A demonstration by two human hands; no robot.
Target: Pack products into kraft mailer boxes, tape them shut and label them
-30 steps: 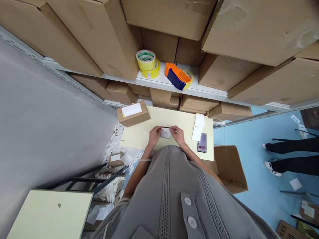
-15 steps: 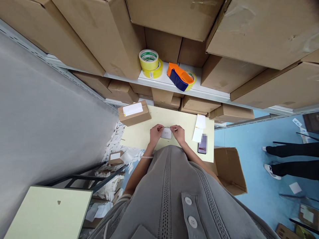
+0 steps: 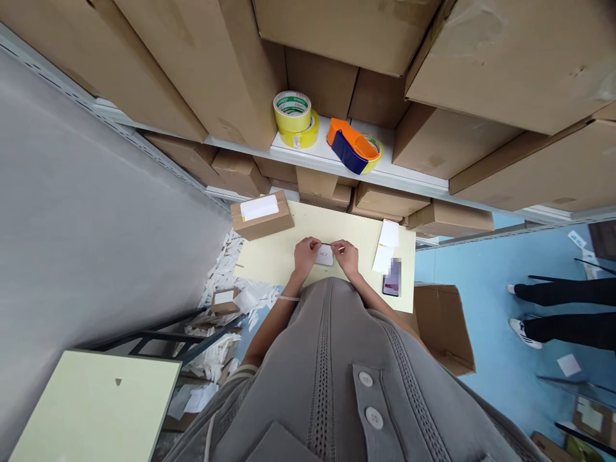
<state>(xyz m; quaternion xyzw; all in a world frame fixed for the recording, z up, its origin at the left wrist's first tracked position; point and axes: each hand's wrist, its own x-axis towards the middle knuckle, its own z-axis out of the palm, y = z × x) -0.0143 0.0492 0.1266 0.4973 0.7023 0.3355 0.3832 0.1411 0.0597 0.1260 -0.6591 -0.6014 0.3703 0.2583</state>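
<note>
A small, flat white packet (image 3: 325,255) with faint lettering lies on the pale yellow table (image 3: 269,260), close to my body. My left hand (image 3: 305,255) is closed in a pinch at the packet's far left corner. At the far right corner, my right hand (image 3: 346,256) pinches the same far edge, where a thin dark line runs between the fingertips. Whether the packet is a pouch or a folded sheet, I cannot tell. To the right lie white label sheets (image 3: 386,246) and a phone (image 3: 391,282); a taped carton with a white label (image 3: 262,215) stands to the left.
Above the table, a shelf (image 3: 414,184) carries brown cartons, yellow tape rolls (image 3: 292,119) and an orange and blue tape dispenser (image 3: 353,146). An open carton (image 3: 443,327) stands right of the table. Paper scraps (image 3: 216,276) cover the floor at left. Another person's legs (image 3: 568,308) show at far right.
The view has shifted slightly, so everything sits a little further right. Both hands stay at the packet's far edge, with the fingertips slightly closer together.
</note>
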